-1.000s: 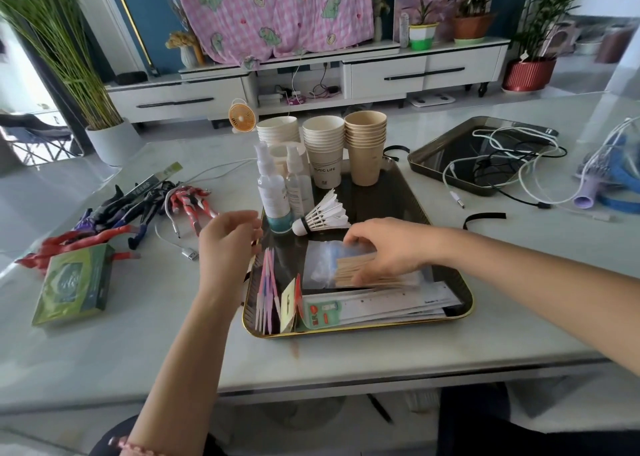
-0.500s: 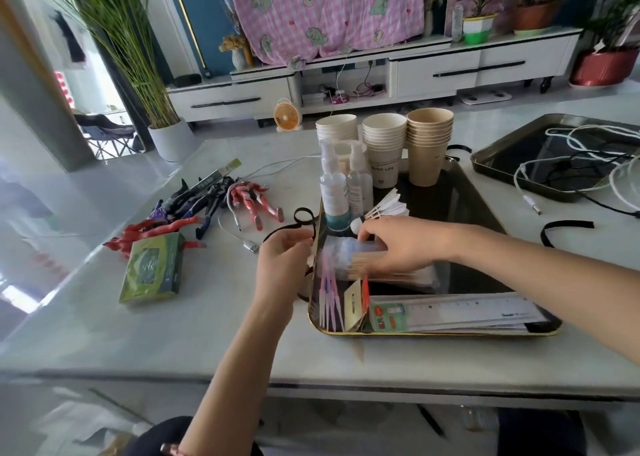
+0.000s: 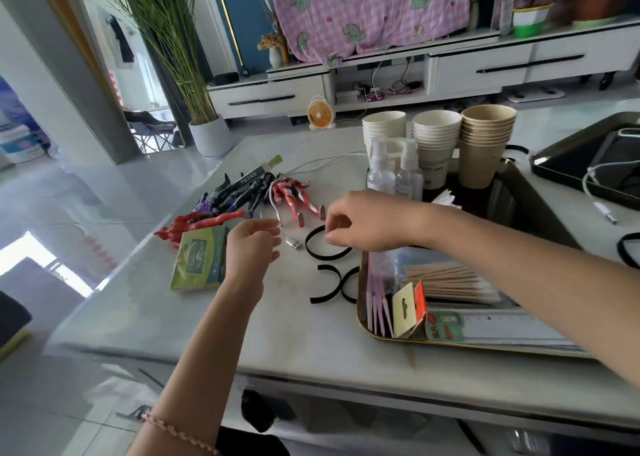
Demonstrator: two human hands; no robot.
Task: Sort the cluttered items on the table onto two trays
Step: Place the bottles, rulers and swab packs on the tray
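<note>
Mostly the load sat in the near tray (image 3: 381, 336), right of our right hand (image 3: 367, 222). It held two white cup stacks (image 3: 434, 137) and a brown cup stack (image 3: 485, 144) at its far end, and two spray bottles (image 3: 381, 171) just beyond our right wrist. A bag of wooden sticks (image 3: 446, 279) lay beneath that forearm, a ruler (image 3: 512, 327) along the near rim, and pink picks (image 3: 375, 300) at the near left corner. Far right of both hands, a second tray (image 3: 554, 165) held a white cable (image 3: 595, 175).

Everything rested on a pale table (image 3: 294, 334), with a low white cabinet (image 3: 485, 71) and a pink checked cloth (image 3: 363, 12) beyond. Toy figures (image 3: 294, 196) lay just past our hands, and a green box (image 3: 201, 261) lay beside our left hand (image 3: 254, 244).

Our right hand pinched the black strap loop (image 3: 322, 251), just left of the near tray. Our left hand was curled beside a USB plug (image 3: 294, 242); we could not tell whether it held anything. Another black strap (image 3: 332, 282) lay nearer us, and bare tabletop ran from there to the near edge.
</note>
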